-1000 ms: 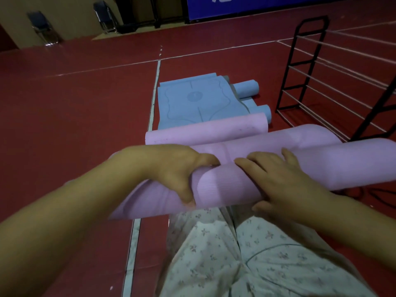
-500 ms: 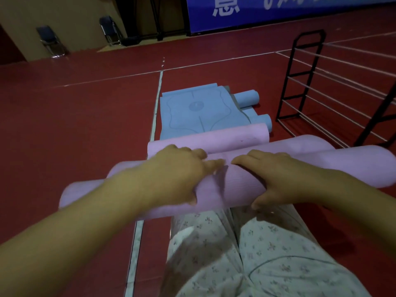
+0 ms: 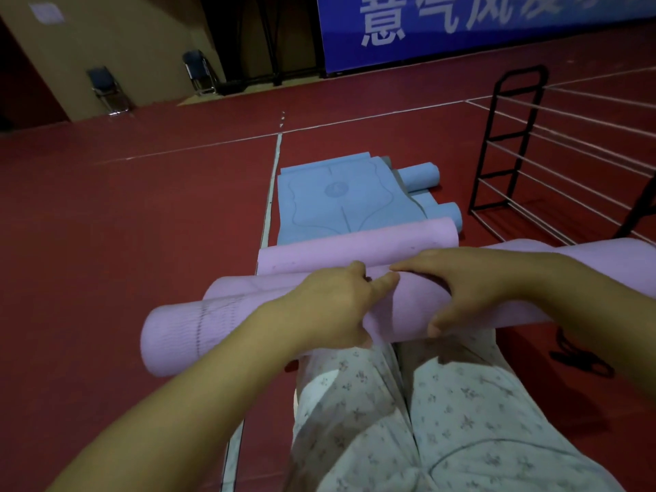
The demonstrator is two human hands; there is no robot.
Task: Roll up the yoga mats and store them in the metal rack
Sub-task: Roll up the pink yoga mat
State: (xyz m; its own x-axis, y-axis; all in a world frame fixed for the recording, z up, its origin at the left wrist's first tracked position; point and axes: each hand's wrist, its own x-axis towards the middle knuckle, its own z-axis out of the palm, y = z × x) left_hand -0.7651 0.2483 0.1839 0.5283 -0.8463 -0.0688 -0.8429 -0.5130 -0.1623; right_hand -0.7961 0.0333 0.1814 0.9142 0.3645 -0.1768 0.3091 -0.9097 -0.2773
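Observation:
A rolled pink yoga mat (image 3: 198,332) lies across my lap in front of my knees. My left hand (image 3: 330,307) grips its middle, fingers over the top and thumb on the near side. My right hand (image 3: 468,282) grips it just to the right in the same way. Behind it lie two more pink rolls (image 3: 355,250), one of them (image 3: 610,264) reaching to the right. A blue mat (image 3: 337,204) lies flat on the floor beyond, with rolled blue mats (image 3: 420,174) at its right side. The black metal rack (image 3: 511,136) stands at the right.
The red sports floor (image 3: 124,225) with white lines stretches to the left and ahead. Two folding chairs (image 3: 106,88) stand by the far wall, under a blue banner (image 3: 461,26). A dark cord (image 3: 582,360) lies on the floor at my right.
The held pink roll has shifted to the left across my lap and turned away from me. Both hands have moved forward over its top. The view has tilted up.

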